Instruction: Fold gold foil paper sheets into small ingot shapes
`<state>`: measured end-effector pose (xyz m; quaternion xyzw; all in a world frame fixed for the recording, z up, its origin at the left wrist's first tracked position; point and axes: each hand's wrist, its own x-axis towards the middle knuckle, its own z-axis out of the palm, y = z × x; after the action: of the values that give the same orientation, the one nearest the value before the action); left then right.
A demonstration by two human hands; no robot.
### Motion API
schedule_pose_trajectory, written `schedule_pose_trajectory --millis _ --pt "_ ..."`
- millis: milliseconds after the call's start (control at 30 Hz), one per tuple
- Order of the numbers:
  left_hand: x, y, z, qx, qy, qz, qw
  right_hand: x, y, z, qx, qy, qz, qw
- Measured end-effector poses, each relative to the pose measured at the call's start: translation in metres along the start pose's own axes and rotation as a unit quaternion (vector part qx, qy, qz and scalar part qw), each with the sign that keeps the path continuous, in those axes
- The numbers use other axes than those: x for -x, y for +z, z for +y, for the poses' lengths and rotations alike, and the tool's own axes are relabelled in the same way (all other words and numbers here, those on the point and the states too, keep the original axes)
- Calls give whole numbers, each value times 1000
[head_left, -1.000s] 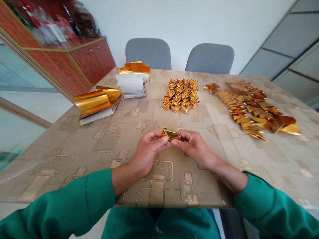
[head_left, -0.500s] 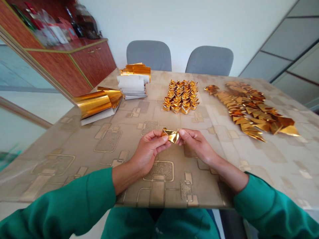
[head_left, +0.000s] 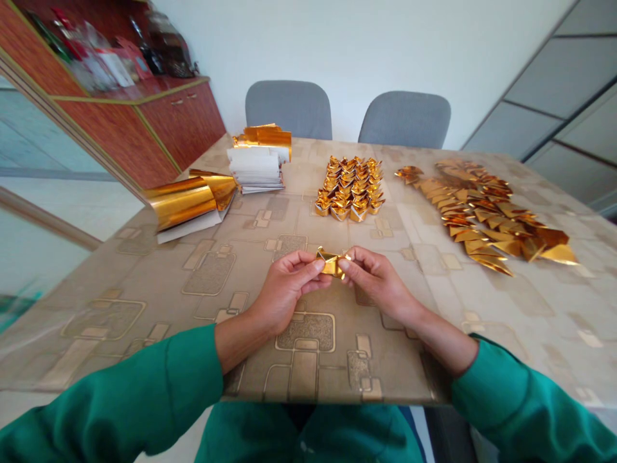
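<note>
A small piece of folded gold foil paper (head_left: 331,264) is held between my two hands, just above the near half of the table. My left hand (head_left: 292,286) pinches its left end, thumb on the near side. At the right end, the thumb and fingers of my right hand (head_left: 378,276) are closed on the paper. Beyond my hands stand several finished-looking gold paper ingots (head_left: 350,186), packed in tight rows. Off to the right lies a spread of flatter folded gold paper pieces (head_left: 482,212), overlapping one another.
At the left are curved gold sheets (head_left: 186,204) and a stack of paper with white sides (head_left: 255,168). Two grey chairs (head_left: 288,109) stand behind the patterned table (head_left: 207,273). A wooden cabinet (head_left: 178,119) with bottles is at the far left.
My right thumb has moved slightly left onto the gold paper, and the paper's right end is now more bent. My left hand keeps its pinch.
</note>
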<state>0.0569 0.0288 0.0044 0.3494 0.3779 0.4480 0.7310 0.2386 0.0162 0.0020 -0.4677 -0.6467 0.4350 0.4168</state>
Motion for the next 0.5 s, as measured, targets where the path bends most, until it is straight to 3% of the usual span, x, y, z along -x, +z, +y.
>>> schedule_pose_trajectory --millis 133,500 --pt "-1 -1 -1 -1 23 19 1000 2 3 -4 -50 16 -58 997" --pt "2 -1 0 3 3 -13 1000 2 -1 -3 -27 26 -67 997"
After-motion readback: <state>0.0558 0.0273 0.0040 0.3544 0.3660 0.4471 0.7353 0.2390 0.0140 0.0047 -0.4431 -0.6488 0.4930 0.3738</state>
